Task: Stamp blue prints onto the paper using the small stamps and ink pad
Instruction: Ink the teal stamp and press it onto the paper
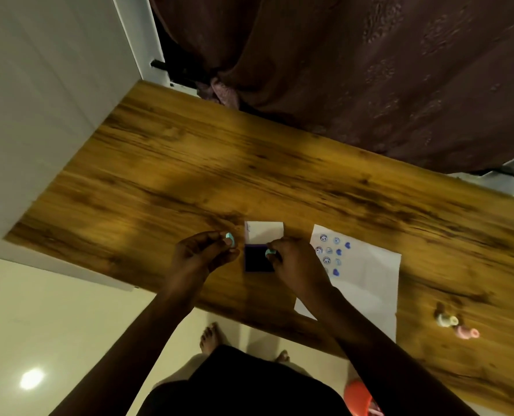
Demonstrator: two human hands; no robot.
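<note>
Table (189,163): wood grain, curtain (370,70) behind far edge. Landmark: ink pad (257,259), open, dark, near table's front edge, white lid (264,232) flipped back behind it. Paper (367,274) right of pad, blue prints (329,253) in rows at its near-pad corner. Two loose stamps (457,325) far right of pad, beyond paper. Left hand (201,253) just left of pad, fingers pinched on teal cap (230,238). Right hand (294,262) at pad's right edge, pinching teal stamp (270,252) over pad; contact unclear.

You can read no words or numbers; the paper (367,274) bears only blue stamped smiley faces and hearts (338,252).
</note>
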